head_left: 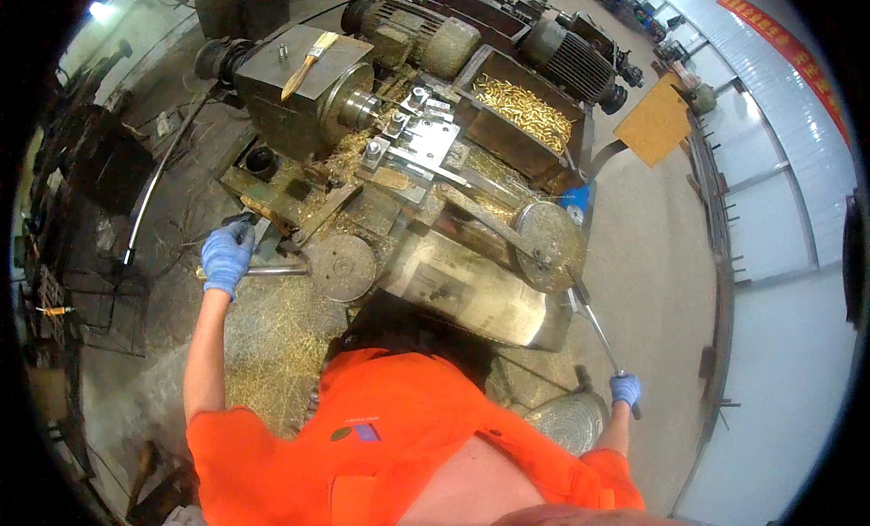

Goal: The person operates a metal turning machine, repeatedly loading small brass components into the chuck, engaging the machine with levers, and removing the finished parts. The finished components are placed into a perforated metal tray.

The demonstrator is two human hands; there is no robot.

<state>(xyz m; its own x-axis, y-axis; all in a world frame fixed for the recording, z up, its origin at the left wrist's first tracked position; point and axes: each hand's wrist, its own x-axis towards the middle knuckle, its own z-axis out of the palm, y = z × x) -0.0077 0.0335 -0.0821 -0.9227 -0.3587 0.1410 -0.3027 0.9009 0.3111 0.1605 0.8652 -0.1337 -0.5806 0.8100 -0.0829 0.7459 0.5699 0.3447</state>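
My left hand (227, 257), in a blue glove, is closed at the left side of a small lathe-like machine. A black handle (241, 219) shows at its fingertips, and a metal rod (276, 270) from a round handwheel disc (343, 267) passes beneath the palm. My right hand (625, 389), also gloved in blue, grips the end of a long metal lever (596, 331). That lever runs up to a larger round disc (549, 245) at the machine's right. Between the hands, a clamped tool block (428, 138) faces the spindle chuck (361, 107).
A metal bin (512, 144) full of small brass-coloured parts stands behind the tool block. A brush (310, 66) lies on the headstock (294, 77). Brass shavings (276, 363) cover the floor at left. An electric motor (571, 62) and a tan board (652, 118) are farther back.
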